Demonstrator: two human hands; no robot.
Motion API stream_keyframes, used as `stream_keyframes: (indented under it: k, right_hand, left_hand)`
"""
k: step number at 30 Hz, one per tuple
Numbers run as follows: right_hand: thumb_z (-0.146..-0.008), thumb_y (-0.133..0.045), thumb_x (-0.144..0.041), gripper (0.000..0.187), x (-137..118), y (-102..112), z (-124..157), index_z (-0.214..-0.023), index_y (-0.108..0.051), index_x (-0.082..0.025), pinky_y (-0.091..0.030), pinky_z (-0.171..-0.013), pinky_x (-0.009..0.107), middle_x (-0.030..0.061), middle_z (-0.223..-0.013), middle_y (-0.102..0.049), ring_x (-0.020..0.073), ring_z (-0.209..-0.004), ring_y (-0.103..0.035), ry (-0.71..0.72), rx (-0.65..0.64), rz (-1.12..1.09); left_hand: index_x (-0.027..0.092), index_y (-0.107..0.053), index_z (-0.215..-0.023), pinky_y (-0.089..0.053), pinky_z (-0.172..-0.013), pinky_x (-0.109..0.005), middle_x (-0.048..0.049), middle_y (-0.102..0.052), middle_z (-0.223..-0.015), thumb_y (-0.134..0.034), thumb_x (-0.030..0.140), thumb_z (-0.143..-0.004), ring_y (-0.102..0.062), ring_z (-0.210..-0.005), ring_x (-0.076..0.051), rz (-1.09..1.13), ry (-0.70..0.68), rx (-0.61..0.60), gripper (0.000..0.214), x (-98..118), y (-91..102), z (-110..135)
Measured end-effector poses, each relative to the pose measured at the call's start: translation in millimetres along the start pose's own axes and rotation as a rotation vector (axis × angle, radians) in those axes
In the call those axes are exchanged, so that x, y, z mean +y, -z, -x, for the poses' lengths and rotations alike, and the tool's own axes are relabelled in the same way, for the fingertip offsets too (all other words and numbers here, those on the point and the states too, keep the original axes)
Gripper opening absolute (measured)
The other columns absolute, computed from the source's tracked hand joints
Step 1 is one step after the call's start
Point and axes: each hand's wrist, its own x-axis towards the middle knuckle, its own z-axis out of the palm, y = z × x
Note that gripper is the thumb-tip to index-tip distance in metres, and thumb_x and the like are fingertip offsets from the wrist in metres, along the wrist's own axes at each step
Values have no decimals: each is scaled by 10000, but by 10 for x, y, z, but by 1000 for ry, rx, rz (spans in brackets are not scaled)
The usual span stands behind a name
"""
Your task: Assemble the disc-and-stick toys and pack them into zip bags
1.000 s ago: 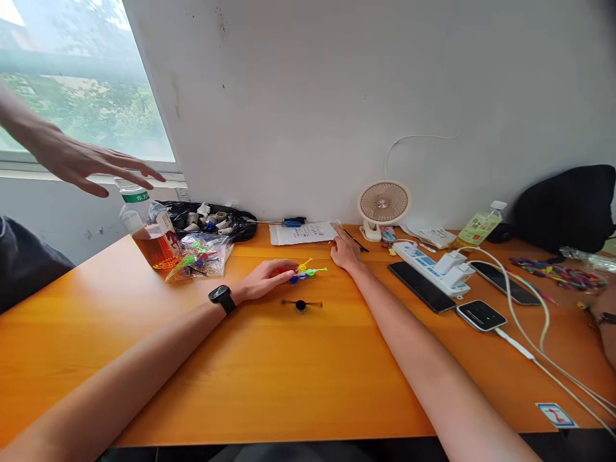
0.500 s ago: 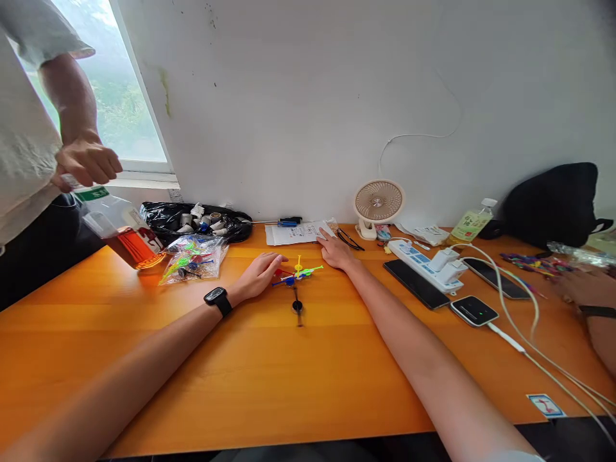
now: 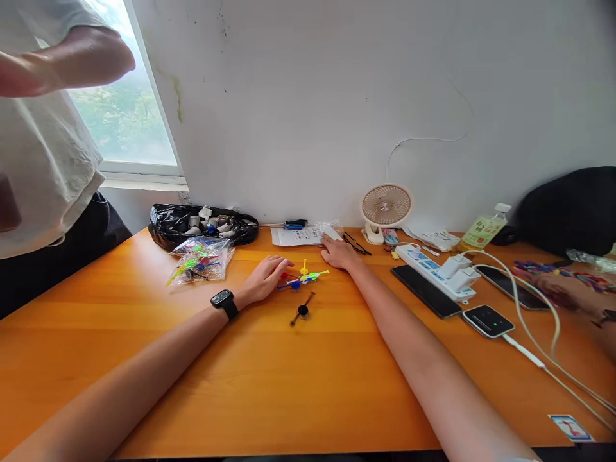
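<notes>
My left hand [image 3: 265,277] lies on the wooden table with its fingers stretched out and nothing held. Its fingertips are beside a cluster of small plastic spinner-like toys [image 3: 305,277] in yellow, green, blue and red, each with thin arms and a round hub. Closer to me, apart from the cluster, is a black toy [image 3: 303,311] of the same sort, lying diagonally with slightly blurred arms. On the far side my right hand [image 3: 338,253] rests flat, open and without an object, its fingertips at the edge of a white paper package [image 3: 301,235].
Left stand a clear bag of coloured toys [image 3: 202,260] and a black plastic bag [image 3: 161,224]. Rightward are a fan [image 3: 386,205], power strip [image 3: 428,273], phone [image 3: 423,292], cables and a bottle [image 3: 484,228]. One person stands at left; another's hand [image 3: 553,289] is at right.
The black toy has turned from upright in the picture to diagonal. The person at left has lifted the bottle of reddish drink away from the table. My hands have stayed in place.
</notes>
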Motion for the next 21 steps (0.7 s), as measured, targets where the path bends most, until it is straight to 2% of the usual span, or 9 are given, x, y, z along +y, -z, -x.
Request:
stream_keyframes:
  k: [3, 6, 9, 11, 13, 15, 17, 19, 21]
  right_hand:
    - [-941, -533, -216, 587, -36, 63, 2, -1523, -576, -157, -441, -1188, 445, 115, -1654, -482, 335, -1399, -578, 20, 69, -38]
    - [-934, -532, -173, 506, -88, 287, -14, -1423, -654, -127, -461, -1149, 414, 145, -1540, -595, 315, -1346, -603, 27, 180, -89]
    - [-955, -558, -219, 343, -188, 684, -41, -1232, -749, -154, -492, -1078, 405, 134, -1293, -729, 284, -1216, -644, 46, 284, -160]
    - [-889, -668, -239, 189, -309, 999, -15, -1017, -789, -172, -509, -998, 425, 111, -1045, -767, 289, -1102, -649, 87, 409, -372]
    - [-866, -714, -264, 124, -473, 1304, 60, -944, -764, -183, -519, -928, 391, 79, -974, -751, 244, -1010, -653, 200, 379, -598]
    - [-860, -738, -270, 230, -650, 1556, 164, -1073, -712, -189, -536, -853, 345, 53, -980, -721, 195, -925, -654, 318, 271, -836]
    - [-839, -768, -258, 380, -796, 1729, 260, -1203, -670, -207, -539, -822, 316, 27, -952, -695, 175, -900, -643, 389, 149, -962]
    - [-836, -769, -251, 373, -880, 1822, 333, -1196, -687, -198, -529, -794, 296, 19, -920, -686, 165, -876, -635, 428, 42, -978]
    - [-838, -759, -250, 311, -896, 1862, 387, -1140, -724, -182, -513, -762, 285, 19, -888, -685, 158, -846, -629, 434, -37, -943]
  left_hand:
    - [186, -735, -1157, -490, -1090, -428, -109, -750, -1191, -321, 530, -1123, -666, -1164, -278, -2, -9, 2, 539, 16, 4, 26]
    - [197, -702, -1203, -488, -1086, -443, -113, -722, -1239, -388, 519, -1109, -648, -1179, -277, -12, -18, 59, 459, 1, 24, 45]
    - [206, -633, -1312, -516, -1042, -432, -122, -678, -1329, -551, 512, -1044, -638, -1162, -263, -4, -32, 167, 415, 35, 145, -47]
    - [198, -596, -1363, -531, -1008, -416, -142, -654, -1380, -656, 516, -978, -644, -1158, -259, 46, -28, 266, 503, 146, 309, -203]
    - [215, -576, -1398, -531, -1016, -414, -141, -635, -1432, -739, 537, -912, -634, -1220, -271, 119, -5, 323, 605, 335, 521, -403]
    - [240, -557, -1451, -522, -1045, -424, -135, -598, -1499, -794, 542, -867, -603, -1308, -289, 174, 11, 231, 699, 558, 735, -595]
    - [208, -600, -1428, -533, -1033, -418, -137, -695, -1351, -811, 504, -866, -658, -1237, -277, 272, 13, 10, 669, 749, 904, -731]
    - [186, -674, -1347, -551, -983, -392, -109, -766, -1152, -803, 468, -888, -716, -1089, -241, 353, -3, -173, 554, 858, 1009, -792]
    - [174, -752, -1176, -563, -914, -352, -85, -778, -1034, -812, 445, -883, -727, -966, -205, 388, -24, -236, 403, 883, 1058, -794]
